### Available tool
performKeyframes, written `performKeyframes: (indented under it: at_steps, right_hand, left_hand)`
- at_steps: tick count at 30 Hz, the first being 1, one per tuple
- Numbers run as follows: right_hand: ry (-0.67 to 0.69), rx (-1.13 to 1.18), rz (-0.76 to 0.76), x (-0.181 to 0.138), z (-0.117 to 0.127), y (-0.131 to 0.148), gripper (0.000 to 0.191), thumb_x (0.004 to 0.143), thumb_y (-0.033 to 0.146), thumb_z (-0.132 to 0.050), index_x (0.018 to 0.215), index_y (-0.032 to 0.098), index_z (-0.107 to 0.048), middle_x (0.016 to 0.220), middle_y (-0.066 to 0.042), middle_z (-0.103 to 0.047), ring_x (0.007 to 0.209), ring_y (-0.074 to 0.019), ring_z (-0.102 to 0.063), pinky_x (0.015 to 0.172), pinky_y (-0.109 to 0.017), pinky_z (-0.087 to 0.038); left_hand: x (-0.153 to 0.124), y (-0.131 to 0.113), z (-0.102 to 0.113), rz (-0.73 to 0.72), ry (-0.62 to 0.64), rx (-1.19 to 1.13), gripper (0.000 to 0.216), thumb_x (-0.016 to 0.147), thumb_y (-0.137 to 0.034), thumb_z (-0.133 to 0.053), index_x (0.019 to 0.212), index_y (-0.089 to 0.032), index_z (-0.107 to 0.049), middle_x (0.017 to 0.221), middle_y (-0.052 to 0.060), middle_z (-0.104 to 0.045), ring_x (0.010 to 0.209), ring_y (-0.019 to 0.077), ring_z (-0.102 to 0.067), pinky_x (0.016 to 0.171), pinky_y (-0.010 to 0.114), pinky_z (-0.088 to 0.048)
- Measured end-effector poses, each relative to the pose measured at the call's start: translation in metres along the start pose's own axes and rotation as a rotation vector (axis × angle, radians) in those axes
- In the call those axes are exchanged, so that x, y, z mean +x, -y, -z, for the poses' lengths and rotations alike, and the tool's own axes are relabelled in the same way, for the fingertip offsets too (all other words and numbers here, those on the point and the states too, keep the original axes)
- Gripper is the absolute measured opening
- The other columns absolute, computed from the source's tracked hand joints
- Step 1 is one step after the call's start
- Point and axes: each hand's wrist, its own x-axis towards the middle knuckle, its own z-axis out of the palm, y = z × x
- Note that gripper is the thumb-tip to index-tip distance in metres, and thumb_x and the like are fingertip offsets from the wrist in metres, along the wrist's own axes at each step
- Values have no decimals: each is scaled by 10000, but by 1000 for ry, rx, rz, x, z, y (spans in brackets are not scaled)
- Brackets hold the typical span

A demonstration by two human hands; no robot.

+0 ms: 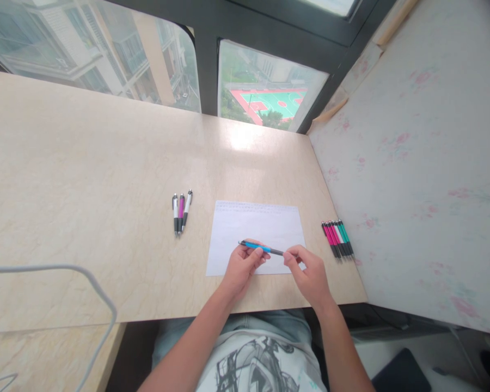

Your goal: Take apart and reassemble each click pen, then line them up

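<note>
Spanning both hands, the blue pen [253,246] is held over the lower part of the paper sheet [257,226] on the worktop [106,218]. The grip of the left hand [240,268] pinches the coloured barrel between thumb and fingers; that of the right hand [311,273] pinches the dark tip end. It should handle as light, stiff and hardly fragile, perhaps slippery along the barrel; the dark section [276,252] probably gives the surest hold.

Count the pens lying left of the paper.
3: the leftmost white pen, the purple pen in the middle and the rightmost white pen, grouped close together. None appears hidden.
</note>
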Motion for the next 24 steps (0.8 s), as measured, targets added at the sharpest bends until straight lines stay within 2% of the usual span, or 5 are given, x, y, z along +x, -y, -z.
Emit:
performKeyframes:
  at_steps: [5, 9, 12, 19, 24]
  right_hand:
    - [14, 21, -61, -2, -2, -3, 451, 965, 426, -434, 578, 202, -497, 526, 21, -511, 513, -123, -490, 547, -244, -365]
    - [21, 87, -53, 0, -2, -3, 319, 947, 423, -467, 750, 202, -586, 691, -16, -625, 667, -160, -589, 606, -246, -424]
    - [14, 89, -12, 1, -1, -2, 263, 939, 405, -481, 811, 206, -596, 746, -26, -640, 722, -171, -601, 649, -257, -445]
    - [-41, -17, -10, -2, -2, -1, 428, 962, 416, -432, 594, 208, -501, 540, 23, -505, 522, -125, -477, 552, -249, -357]
    - [-43, 53, -95, -4, -8, -3, 471, 962, 438, -429, 548, 213, -439, 484, 39, -441, 479, -115, -434, 514, -244, -327]
  left_hand:
    - [-1, 0, 0, -19, 25, 35, 257, 717, -302, -801, 876, -160, -657, 891, 64, -729, 748, 138, -654, 719, 259, -485]
    - [-1, -1, -2, -25, 1, 31, 271, 709, -316, -805, 875, -157, -660, 861, 54, -722, 728, 130, -649, 716, 256, -486]
    - [-1, -1, -2, -23, -45, 16, 264, 714, -312, -801, 873, -158, -656, 801, 34, -707, 720, 127, -644, 707, 247, -481]
    - [-1, -2, -2, -40, 4, 25, 252, 690, -296, -819, 835, -159, -665, 818, 45, -722, 701, 124, -626, 716, 263, -479]
    - [-1, -2, 0, -54, 22, 27, 238, 704, -296, -810, 840, -165, -665, 877, 59, -736, 717, 124, -624, 745, 274, -483]
